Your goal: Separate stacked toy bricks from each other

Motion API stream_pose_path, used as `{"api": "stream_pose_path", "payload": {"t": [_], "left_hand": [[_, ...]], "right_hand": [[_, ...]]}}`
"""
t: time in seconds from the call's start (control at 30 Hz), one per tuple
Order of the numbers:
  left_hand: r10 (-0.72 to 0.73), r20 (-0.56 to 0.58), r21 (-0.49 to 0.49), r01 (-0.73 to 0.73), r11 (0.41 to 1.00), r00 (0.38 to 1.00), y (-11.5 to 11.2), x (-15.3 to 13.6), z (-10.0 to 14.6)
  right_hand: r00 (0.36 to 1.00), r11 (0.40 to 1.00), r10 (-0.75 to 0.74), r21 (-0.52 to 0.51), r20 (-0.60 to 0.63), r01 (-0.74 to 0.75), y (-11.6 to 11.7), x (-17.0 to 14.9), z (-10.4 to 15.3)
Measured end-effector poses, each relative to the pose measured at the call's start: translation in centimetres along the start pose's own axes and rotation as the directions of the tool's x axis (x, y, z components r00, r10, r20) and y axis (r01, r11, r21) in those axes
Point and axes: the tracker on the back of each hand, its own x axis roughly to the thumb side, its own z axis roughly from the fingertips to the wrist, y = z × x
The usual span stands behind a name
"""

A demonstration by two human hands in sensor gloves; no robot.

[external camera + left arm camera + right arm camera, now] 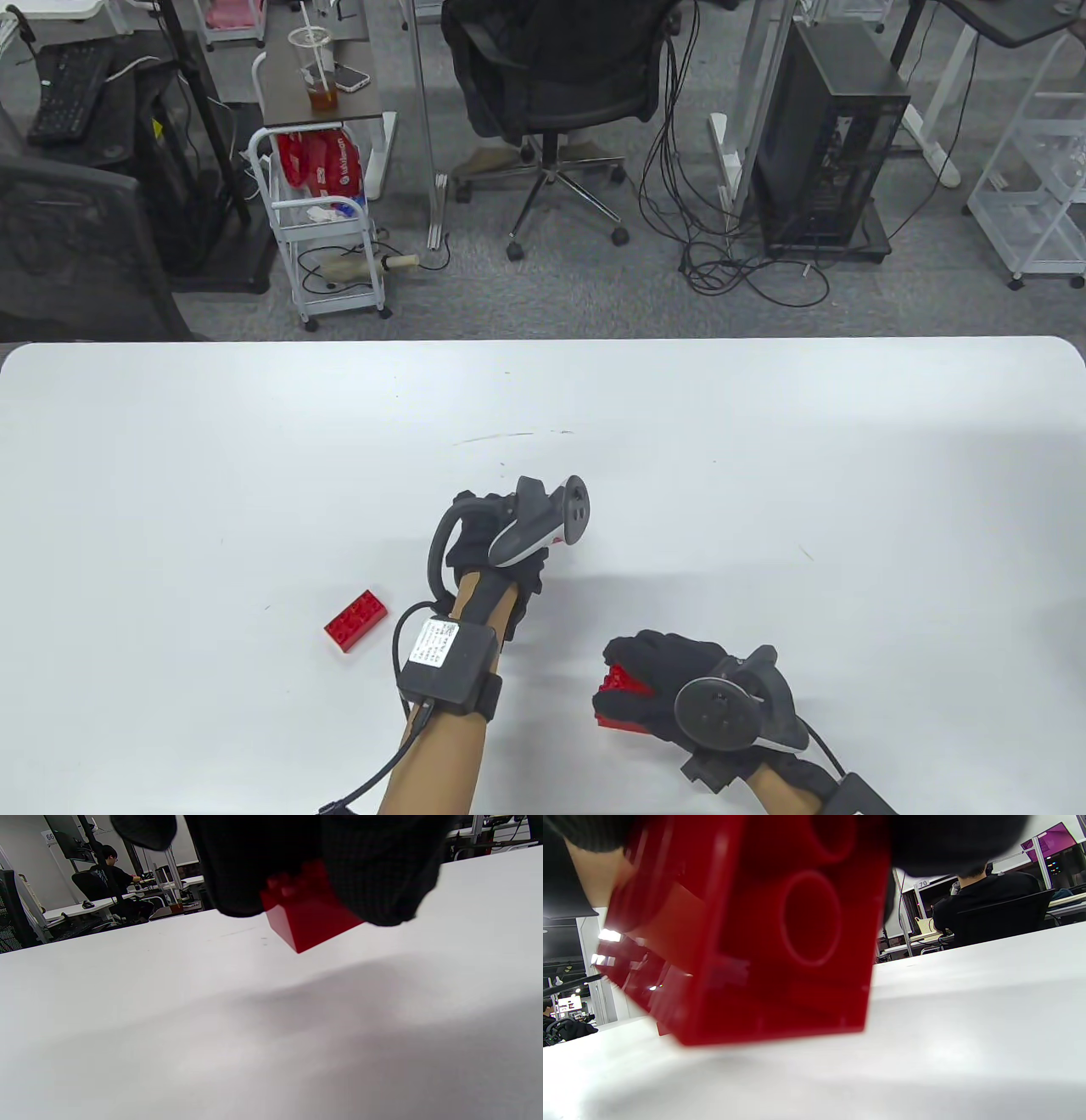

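Note:
A loose red brick [355, 621] lies flat on the white table [254, 441], left of my left forearm. My left hand [492, 552] is near the table's middle, fingers curled down. In the left wrist view its fingers [382, 878] grip a small red brick [309, 921] just above the table; the hand hides this brick in the table view. My right hand [653, 683] is at the front right and grips red bricks [622, 689], tilted. In the right wrist view their hollow underside [780, 955] faces the camera close up. I cannot tell how many bricks it holds.
The table's far edge [543, 341] borders a floor with an office chair [560, 93], a white cart [327, 229] and a computer tower [827, 136]. A faint pen mark [496, 438] is on the table beyond my left hand.

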Motion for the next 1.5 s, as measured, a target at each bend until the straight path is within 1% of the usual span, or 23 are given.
{"api": "stream_pose_path", "payload": {"t": [0.23,0.37,0.7,0.8,1.0,1.13,1.2,1.27,1.33,1.43,1.5], "left_hand": [[-0.029,0.001,-0.076,0.029,0.997,1.000,-1.4,0.8,-1.6],[-0.011,0.009,-0.095,0.012,0.995,1.000,-2.0,1.0,-2.2],[-0.046,0.031,-0.126,0.050,0.991,0.998,-3.0,2.0,-2.9],[-0.043,0.027,-0.124,0.046,0.991,0.999,-3.0,2.1,-3.0],[-0.032,0.006,-0.161,0.033,0.986,0.999,-2.8,1.8,-2.8],[0.014,0.009,-0.080,-0.013,0.997,1.000,-1.5,0.6,-1.2],[0.034,0.029,-0.038,-0.033,0.999,0.999,-0.6,0.0,0.1],[0.090,0.066,0.004,-0.090,0.996,0.994,0.1,-0.7,1.8],[0.145,0.113,0.030,-0.149,0.988,0.983,0.4,-1.1,3.7],[0.158,0.179,0.033,-0.166,0.986,0.971,0.6,-1.2,6.3],[0.164,0.209,0.058,-0.179,0.982,0.964,0.6,-1.3,7.8]], "right_hand": [[1.000,1.000,-0.001,0.011,0.009,0.001,0.1,0.2,0.0],[1.000,1.000,-0.003,0.012,0.012,0.003,0.2,0.2,0.0],[1.000,1.000,-0.017,0.015,0.006,0.017,0.1,0.2,0.0],[1.000,1.000,-0.015,0.023,0.007,0.015,0.2,0.2,-0.1],[1.000,0.999,-0.029,0.028,0.005,0.029,0.3,0.2,-0.1],[0.999,0.999,-0.033,0.025,0.003,0.033,0.3,0.2,-0.1],[1.000,1.000,-0.022,0.010,-0.004,0.022,0.3,0.1,-0.1],[1.000,1.000,0.000,-0.018,-0.011,0.000,0.2,0.1,-0.1],[1.000,0.999,0.003,-0.038,-0.018,-0.003,0.0,0.1,0.0],[1.000,0.998,0.000,-0.069,-0.030,-0.002,-0.2,0.0,0.0],[0.999,0.996,0.003,-0.088,-0.035,-0.006,-0.3,-0.1,0.1]]}}
